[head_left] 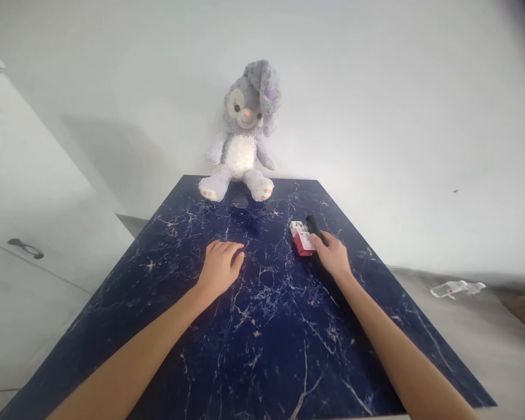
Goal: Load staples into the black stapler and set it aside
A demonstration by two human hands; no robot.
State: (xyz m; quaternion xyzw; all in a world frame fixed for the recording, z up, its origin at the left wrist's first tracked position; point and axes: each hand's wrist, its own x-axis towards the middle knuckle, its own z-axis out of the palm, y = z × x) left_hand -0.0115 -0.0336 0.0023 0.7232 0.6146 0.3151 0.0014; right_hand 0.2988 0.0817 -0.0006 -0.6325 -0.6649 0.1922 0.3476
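My left hand [222,265] rests palm down on the dark blue marbled table [262,326], left of the middle. Its fingers are slightly bent, the thumb stands apart, and it holds nothing. At the right, my right hand [333,254] is closed around a black cylindrical object [314,226], whose far end sticks out beyond the fingers. Just left of that hand is a small red and white box [303,240]. My thumb lies close to the box's edge; whether it touches I cannot tell. The lower part of the black object is hidden by my hand.
A grey plush rabbit [241,154] sits at the table's far edge against the white wall [376,105]. To the left stands a white cabinet [35,192] with a dark handle [25,248]. Clear plastic bottles [452,289] lie on the floor at the right.
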